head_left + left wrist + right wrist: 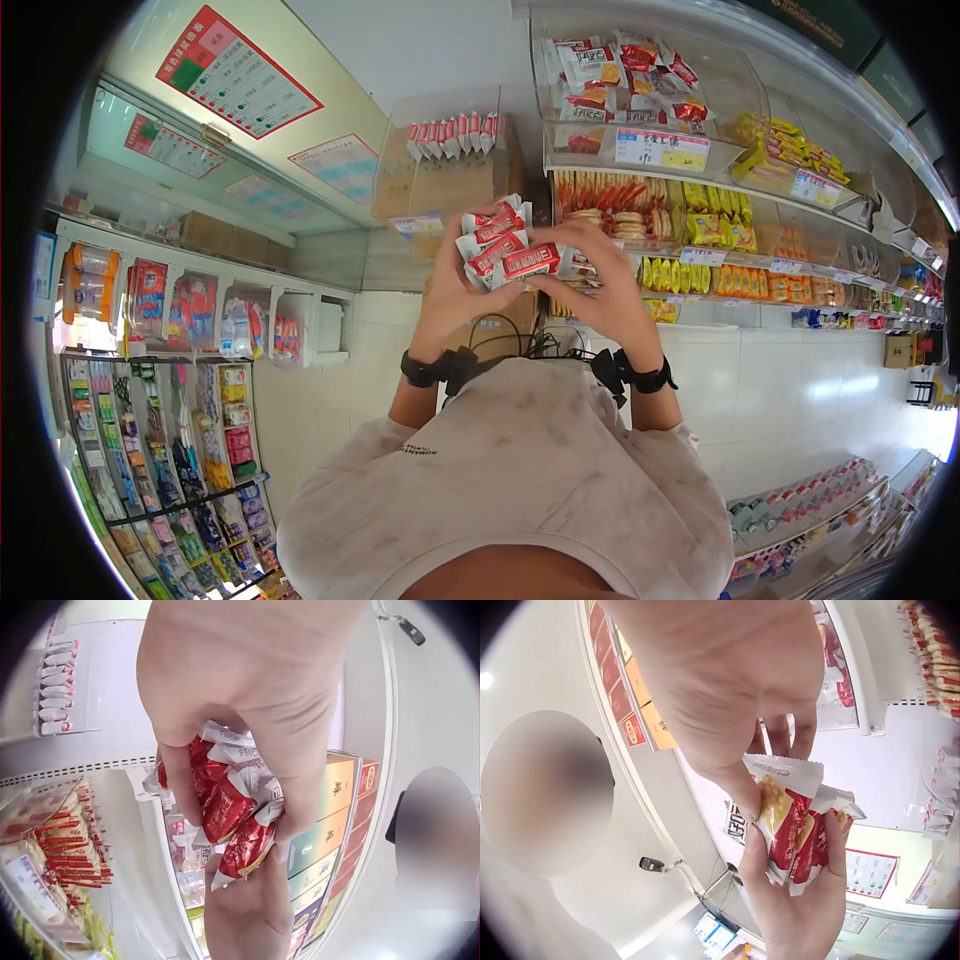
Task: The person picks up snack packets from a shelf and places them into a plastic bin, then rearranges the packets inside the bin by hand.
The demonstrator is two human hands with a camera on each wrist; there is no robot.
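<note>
Several small red-and-white snack packets [510,250] with crimped ends sit bunched in front of the chest, between both hands. My left hand [450,290] grips the bunch from its left side, thumb and fingers around it; the left wrist view shows the packets [229,802] stacked side by side between them. My right hand [600,280] reaches in from the other side, its thumb and fingers pinching the nearest packet. A yellow, crumbly snack picture shows on that packet [780,814] in the right wrist view. The right fingertips are partly hidden behind it.
Ahead stands a clear bin [385,190] with a row of similar upright packets [455,135]. Tiered acrylic shelves [700,255] of packaged snacks run along the right. Hanging goods fill a rack [165,430] at the left. Cables [540,340] lie below the hands.
</note>
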